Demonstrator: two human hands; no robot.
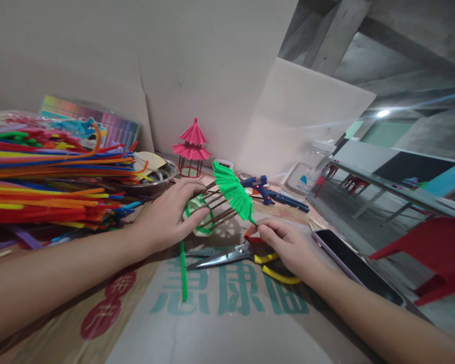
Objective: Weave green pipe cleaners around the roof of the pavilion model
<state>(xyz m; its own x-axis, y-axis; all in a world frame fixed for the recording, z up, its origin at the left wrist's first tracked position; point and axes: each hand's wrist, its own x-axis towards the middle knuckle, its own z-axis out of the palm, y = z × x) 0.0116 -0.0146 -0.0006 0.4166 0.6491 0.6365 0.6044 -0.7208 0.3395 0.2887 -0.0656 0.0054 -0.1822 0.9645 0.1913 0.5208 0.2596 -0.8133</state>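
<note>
Presently both hands are on one piece: a small frame of thin brown sticks [217, 208], capped with a bright green fuzzy pipe-cleaner band [233, 194]. It is held just above the printed cardboard sheet [231, 323], straight in front of the person, with the green cap tilted to the right.

Left hand [170, 215]: closed around the lower stick ends, fingers clamped where a green loop circles them. A loose green strand [183, 273] hangs from this grip onto the cardboard.

Right hand [288, 247]: thumb and forefinger pinched shut on the free tail of the green band, at its lower tip.

Judgement: this looks like winding work. It would go best with the tail kept taut, each turn laid snug against the one beside it, and the pinch close to the sticks. The left grip should hold the sticks firm so they do not splay.

Close by:
- yellow-handled steel scissors [220, 259], flat on the cardboard beneath the right hand
- blue glue gun [260, 186], beyond the frame
- pink pipe-cleaner pagoda [192, 146], upright by the wall
- heap of many-coloured pipe cleaners [53, 177], at left
- dark phone [349, 260], at right
</note>
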